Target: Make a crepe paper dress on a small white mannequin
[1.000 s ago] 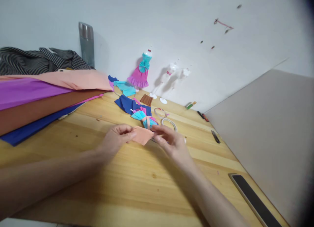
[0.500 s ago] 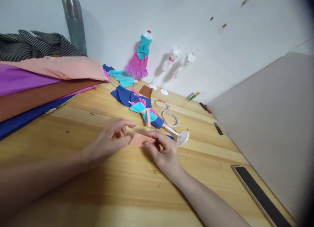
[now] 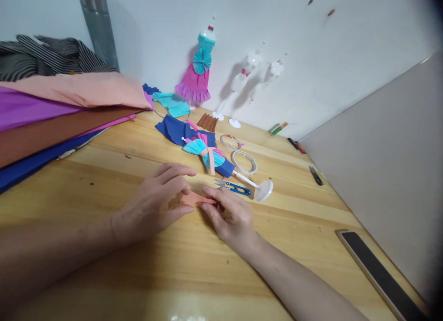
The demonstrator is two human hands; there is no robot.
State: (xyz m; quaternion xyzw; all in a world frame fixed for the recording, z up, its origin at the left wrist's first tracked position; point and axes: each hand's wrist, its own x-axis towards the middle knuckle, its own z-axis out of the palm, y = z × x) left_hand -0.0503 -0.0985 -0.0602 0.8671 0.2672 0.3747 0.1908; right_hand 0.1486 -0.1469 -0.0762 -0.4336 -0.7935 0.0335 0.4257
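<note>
Paper [image 3: 191, 199] is pinched by the right hand [image 3: 232, 215], seemingly to keep it gathered. The left hand [image 3: 154, 203] is curved open beside it.

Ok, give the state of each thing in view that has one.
Peach scrap, bunched at one end
Right hand, pinching that end
Left hand, open; contact unclear
Skirted mannequin, upright
White mannequins, upright
Nearer mannequin, lying down
Blue snips, lying flat
White tape roll, lying flat
Brown scrap, pleated

Left grip [image 3: 155, 202], right grip [image 3: 233, 215] bare; both forearms [image 3: 290, 275] bare too
</note>
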